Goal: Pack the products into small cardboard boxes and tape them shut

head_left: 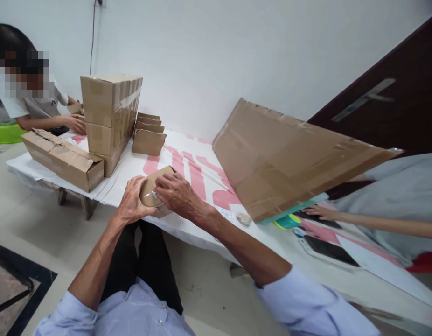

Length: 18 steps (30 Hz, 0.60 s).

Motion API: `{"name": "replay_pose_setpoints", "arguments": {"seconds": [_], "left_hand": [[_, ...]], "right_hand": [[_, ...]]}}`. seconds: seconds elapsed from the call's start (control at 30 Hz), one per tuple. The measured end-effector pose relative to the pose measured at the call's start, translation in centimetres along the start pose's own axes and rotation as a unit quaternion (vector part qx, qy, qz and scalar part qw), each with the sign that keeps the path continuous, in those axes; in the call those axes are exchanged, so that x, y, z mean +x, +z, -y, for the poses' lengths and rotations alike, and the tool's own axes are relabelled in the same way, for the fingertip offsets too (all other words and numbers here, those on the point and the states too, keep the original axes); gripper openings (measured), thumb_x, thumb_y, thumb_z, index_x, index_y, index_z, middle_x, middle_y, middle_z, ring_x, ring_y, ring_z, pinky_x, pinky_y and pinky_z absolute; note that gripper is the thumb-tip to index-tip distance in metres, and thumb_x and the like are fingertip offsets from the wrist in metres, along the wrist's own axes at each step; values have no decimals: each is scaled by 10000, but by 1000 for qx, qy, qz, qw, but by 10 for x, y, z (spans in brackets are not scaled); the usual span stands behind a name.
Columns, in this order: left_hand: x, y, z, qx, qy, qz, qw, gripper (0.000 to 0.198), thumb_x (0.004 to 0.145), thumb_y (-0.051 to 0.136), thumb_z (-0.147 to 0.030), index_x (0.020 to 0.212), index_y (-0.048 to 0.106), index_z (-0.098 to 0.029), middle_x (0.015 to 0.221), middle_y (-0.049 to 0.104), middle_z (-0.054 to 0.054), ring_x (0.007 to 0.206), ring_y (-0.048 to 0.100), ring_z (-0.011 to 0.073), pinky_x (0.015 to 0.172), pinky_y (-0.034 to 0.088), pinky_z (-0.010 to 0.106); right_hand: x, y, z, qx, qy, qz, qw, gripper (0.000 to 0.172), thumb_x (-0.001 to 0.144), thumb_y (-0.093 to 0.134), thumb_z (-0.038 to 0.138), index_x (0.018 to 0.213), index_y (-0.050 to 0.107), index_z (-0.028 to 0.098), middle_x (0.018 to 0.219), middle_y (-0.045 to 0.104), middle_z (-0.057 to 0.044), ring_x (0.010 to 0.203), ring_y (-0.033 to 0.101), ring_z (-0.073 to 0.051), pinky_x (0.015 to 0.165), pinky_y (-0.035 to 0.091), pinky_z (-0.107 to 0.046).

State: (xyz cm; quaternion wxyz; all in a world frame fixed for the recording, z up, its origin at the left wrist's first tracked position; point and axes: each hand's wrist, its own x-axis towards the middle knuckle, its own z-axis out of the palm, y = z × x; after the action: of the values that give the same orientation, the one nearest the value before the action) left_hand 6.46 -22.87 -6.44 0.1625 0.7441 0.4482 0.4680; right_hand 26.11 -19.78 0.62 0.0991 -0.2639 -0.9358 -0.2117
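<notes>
A small brown cardboard box is tilted at the front edge of the cloth-covered table. My left hand is wrapped around its left side and lower corner, thumb along the near edge. Over the top of the box, my right hand has its fingers curled and pinched. A small white-and-blue sticker shows at those fingertips, against the box's face. Whether it is stuck down I cannot tell. The right hand hides the box's right part.
Beyond my left hand are stacked cardboard boxes, a long carton and upright cardboard pieces. A large cardboard sheet leans at right. A phone and a tape roll lie near a co-worker's hand. Another person handles cardboard at left.
</notes>
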Motion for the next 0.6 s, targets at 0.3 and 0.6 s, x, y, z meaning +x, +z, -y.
{"name": "replay_pose_setpoints", "arguments": {"seconds": [0.3, 0.6], "left_hand": [[2, 0, -4, 13, -3, 8, 1000, 948, 577, 928, -278, 1430, 522, -198, 1471, 533, 171, 1375, 514, 394, 1198, 428, 593], [18, -8, 4, 37, 40, -17, 998, 835, 689, 871, -498, 1396, 539, -205, 1408, 588, 147, 1313, 578, 347, 1143, 497, 530]], "right_hand": [[8, 9, -1, 16, 31, -20, 999, 221, 997, 553, 119, 935, 761, 165, 970, 707, -115, 954, 561, -264, 898, 410, -400], [26, -4, 4, 19, 52, 14, 998, 188, 1049, 509, 141, 1068, 695, 116, 1128, 700, -154, 1058, 581, -281, 950, 445, -438]]}}
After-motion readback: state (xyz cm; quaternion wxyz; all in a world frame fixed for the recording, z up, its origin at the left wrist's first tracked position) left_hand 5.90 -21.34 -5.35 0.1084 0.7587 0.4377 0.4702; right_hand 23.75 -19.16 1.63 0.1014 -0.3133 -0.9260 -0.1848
